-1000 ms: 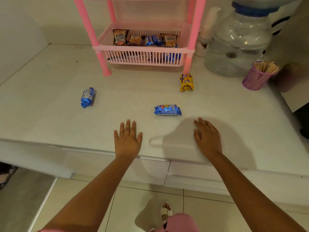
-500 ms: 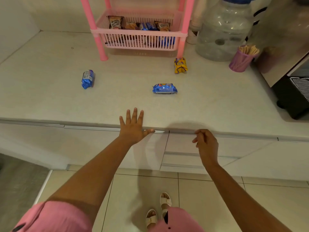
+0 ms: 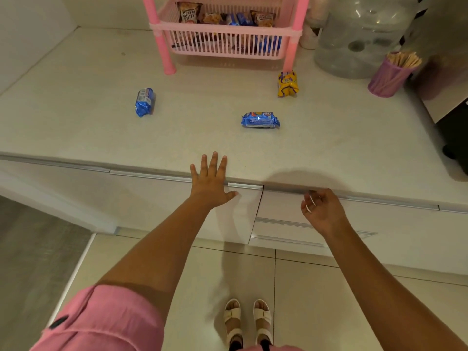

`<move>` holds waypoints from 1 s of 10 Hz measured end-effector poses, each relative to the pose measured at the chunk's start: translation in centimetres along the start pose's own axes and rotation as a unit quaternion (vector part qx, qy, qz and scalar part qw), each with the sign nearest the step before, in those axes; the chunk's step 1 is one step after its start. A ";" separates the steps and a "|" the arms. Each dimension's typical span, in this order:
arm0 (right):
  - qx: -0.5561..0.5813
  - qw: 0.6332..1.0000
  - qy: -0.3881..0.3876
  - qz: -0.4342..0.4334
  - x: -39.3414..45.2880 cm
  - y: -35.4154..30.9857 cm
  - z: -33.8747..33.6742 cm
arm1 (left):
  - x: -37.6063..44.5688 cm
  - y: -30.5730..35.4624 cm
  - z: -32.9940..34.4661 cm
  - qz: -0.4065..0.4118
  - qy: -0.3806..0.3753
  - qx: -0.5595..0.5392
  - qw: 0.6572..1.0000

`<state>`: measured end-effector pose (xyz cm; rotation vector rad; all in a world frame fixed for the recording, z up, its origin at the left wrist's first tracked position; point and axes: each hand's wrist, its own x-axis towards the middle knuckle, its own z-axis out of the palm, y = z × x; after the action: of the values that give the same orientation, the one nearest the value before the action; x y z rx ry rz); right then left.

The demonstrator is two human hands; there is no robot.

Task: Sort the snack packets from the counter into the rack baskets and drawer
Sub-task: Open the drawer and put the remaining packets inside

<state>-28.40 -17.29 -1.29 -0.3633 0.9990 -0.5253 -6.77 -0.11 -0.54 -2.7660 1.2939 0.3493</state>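
On your white counter [image 3: 76, 79] stands one pink rack basket [image 3: 222, 44] holding several snack packets, with three loose: two blue packets [image 3: 144, 102] [image 3: 260, 119], one yellow packet [image 3: 287, 83]. Your left hand [image 3: 211, 183] lies flat, fingers spread, at the edge; right hand [image 3: 321, 211], fingers loosely curled, empty, by the drawer [image 3: 281, 206]

Pale speckled tabletop [image 3: 76, 122] meets white walls [image 3: 30, 29] at left rear; white cabinet fronts [image 3: 152, 198] below; beige tiled floor [image 3: 316, 300], grey flooring [image 3: 25, 262] adjoining at left
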 end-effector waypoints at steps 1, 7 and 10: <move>-0.016 1.000 0.010 0.001 -0.5 0.4 -0.4 | 0.1 0.0 -0.1 0.000 -0.005 -0.008 1.000; -0.828 0.451 0.028 -0.332 -3.0 1.3 -3.9 | 0.7 -0.2 0.2 -0.001 -0.033 -0.022 0.999; -0.855 0.443 0.021 -0.268 -4.8 4.8 -8.1 | 0.9 -0.5 0.3 -0.009 -0.029 -0.015 0.999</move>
<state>-36.34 -11.02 -4.45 -2.6111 1.1281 0.1932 -5.93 -0.44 -1.06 -2.7684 1.2619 0.4473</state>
